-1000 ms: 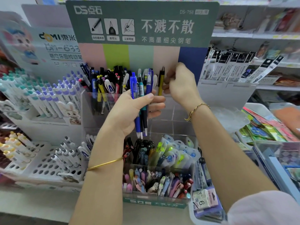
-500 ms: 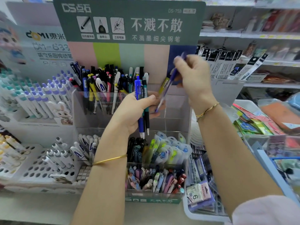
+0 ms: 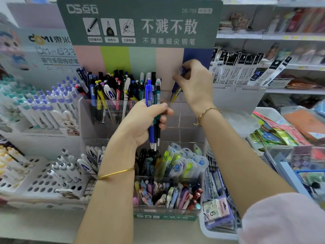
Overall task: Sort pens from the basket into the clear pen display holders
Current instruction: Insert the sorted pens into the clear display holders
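Centrally, the left hand (image 3: 140, 124) grips a bundle (image 3: 149, 95) of three or so pens upright in front of the clear holder (image 3: 84, 117). Its fingers are curled round the barrels and the thumb is pressed across the front. The bundle's tips hang just above the black pens (image 3: 147, 161) in the holder's middle tier, apart from them.

Higher and to the right, the right hand (image 3: 197, 85) pinches a blue pen (image 3: 175, 87) near its upper end between thumb and curled fingers. The pen slants down and to the left, with its lower end at the front edge of the top tier, just beside a yellow pen (image 3: 175, 97). Whether it touches the wall cannot be told.

The left half of the top tier is crammed with standing pens (image 3: 112, 88). The right half, under the right hand, shows bare grid cells back to the sign (image 3: 140, 23) behind. The right wrist crosses over the holder's right edge, near the hanging packets (image 3: 246, 67).

Both lower tiers are full to their rims. A white rack (image 3: 40, 184) butts against the holder's left side, and a bin (image 3: 205, 229) sits close on its right.
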The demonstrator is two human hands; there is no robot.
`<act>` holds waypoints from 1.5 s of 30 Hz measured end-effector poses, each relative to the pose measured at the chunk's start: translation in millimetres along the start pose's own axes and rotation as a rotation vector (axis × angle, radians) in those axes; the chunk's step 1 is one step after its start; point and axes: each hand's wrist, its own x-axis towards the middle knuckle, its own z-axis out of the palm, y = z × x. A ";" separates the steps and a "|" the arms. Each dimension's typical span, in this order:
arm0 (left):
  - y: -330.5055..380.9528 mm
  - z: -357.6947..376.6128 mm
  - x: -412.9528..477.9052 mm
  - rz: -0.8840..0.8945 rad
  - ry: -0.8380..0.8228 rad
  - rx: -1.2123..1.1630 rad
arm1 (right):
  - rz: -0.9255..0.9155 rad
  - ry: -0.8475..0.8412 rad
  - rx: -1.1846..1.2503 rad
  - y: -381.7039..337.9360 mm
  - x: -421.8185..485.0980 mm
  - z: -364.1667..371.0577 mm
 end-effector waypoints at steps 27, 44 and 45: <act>1.1 0.9 -0.5 -0.095 0.033 -0.027 | 0.022 0.265 0.428 -23.5 -5.5 -32.8; 3.2 -3.0 -0.1 -0.018 0.121 -0.197 | 0.035 0.106 0.112 -2.2 -10.9 -9.5; 3.3 -2.3 -0.3 -0.016 0.117 -0.198 | 0.048 0.087 0.052 0.2 -11.5 -7.9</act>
